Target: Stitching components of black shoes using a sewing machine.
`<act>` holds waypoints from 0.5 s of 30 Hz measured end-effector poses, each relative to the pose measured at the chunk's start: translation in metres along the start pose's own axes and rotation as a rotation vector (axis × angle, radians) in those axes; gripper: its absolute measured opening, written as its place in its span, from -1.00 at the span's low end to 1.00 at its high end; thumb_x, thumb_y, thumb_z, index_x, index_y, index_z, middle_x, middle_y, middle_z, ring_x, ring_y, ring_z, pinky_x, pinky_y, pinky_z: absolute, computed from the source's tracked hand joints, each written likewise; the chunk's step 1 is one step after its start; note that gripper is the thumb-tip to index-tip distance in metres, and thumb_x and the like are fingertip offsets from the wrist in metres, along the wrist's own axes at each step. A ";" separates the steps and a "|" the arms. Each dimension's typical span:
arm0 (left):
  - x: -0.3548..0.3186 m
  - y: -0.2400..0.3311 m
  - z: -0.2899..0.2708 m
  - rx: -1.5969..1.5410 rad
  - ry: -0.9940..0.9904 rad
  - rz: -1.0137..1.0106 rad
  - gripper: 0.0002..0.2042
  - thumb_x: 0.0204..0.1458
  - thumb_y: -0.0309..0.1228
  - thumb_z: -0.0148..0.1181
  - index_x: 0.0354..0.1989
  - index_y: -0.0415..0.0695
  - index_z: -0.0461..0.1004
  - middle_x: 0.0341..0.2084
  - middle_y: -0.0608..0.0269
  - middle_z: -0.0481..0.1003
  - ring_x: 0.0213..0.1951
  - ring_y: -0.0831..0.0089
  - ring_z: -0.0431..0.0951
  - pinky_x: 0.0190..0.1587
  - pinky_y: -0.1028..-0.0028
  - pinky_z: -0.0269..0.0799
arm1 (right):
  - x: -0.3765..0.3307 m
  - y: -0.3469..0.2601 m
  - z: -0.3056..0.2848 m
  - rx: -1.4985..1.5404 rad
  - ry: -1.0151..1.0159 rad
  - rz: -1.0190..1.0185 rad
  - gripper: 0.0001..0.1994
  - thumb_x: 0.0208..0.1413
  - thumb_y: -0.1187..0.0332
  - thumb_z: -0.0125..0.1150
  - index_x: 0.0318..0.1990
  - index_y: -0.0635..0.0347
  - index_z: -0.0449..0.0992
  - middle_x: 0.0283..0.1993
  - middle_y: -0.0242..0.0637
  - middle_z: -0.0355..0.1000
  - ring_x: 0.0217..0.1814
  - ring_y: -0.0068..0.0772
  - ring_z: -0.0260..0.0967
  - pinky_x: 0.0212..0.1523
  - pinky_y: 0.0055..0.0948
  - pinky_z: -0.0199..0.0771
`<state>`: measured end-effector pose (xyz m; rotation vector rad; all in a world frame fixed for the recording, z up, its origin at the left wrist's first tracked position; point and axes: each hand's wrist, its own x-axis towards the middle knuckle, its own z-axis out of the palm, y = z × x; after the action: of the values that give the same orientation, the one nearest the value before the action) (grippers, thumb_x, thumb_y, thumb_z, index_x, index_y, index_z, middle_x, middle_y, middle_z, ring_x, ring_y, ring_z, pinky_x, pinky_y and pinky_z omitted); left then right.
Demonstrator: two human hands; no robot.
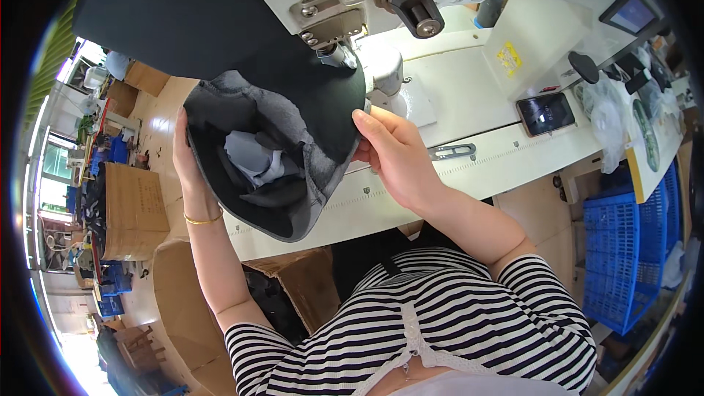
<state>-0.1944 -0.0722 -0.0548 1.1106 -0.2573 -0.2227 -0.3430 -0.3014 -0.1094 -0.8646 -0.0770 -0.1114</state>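
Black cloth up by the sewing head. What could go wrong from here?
1. The right-hand grip pinches the black cloth near the sewing head; fingers could stray too close.
2. The grey inner fabric looks bunched, so a fold might get caught.
3. The left-hand grip is partly hidden by the cloth, so slippage there may go unnoticed.

We're in a dark-and-white striped top (469, 315), with short sleeves (546, 290) that stop well up the arm from the hands, plus some white lacy trim (413, 330) at the neckline and down the front. Just behind our left hand (185, 161) there's a thin gold-coloured bangle (203, 218), and nearer our body than our right hand (396, 150), dark trousers (456, 239).
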 end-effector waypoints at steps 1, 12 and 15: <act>-0.001 0.000 -0.001 0.036 0.020 0.046 -0.59 0.19 -0.17 -0.14 -0.01 -0.28 0.36 -0.11 0.11 0.45 -0.09 0.32 0.46 0.04 0.38 0.34 | 0.001 0.000 -0.001 -0.014 0.006 0.000 -0.73 0.29 0.26 -0.16 -0.12 0.29 0.37 -0.16 -0.35 0.41 -0.16 -0.58 0.39 -0.08 -0.51 0.41; -0.015 0.004 -0.002 0.075 0.273 0.159 -0.60 0.21 -0.23 -0.16 0.03 -0.31 0.35 -0.03 0.13 0.43 -0.01 0.36 0.43 0.11 0.41 0.28 | -0.005 -0.001 -0.002 -0.192 0.065 -0.014 -0.75 0.28 0.28 -0.11 -0.13 0.28 0.40 -0.21 -0.44 0.38 -0.19 -0.70 0.31 -0.09 -0.59 0.35; -0.023 0.005 -0.006 0.133 0.303 0.247 -0.59 0.22 -0.21 -0.18 0.00 -0.33 0.36 -0.06 0.11 0.43 -0.03 0.36 0.44 0.08 0.41 0.31 | -0.017 -0.001 0.002 -0.228 0.046 -0.070 -0.76 0.27 0.32 -0.11 -0.13 0.31 0.39 -0.22 -0.46 0.37 -0.19 -0.74 0.27 -0.09 -0.62 0.31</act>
<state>-0.2145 -0.0580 -0.0544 1.2150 -0.1377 0.1847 -0.3604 -0.2991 -0.1094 -1.0863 -0.0526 -0.2086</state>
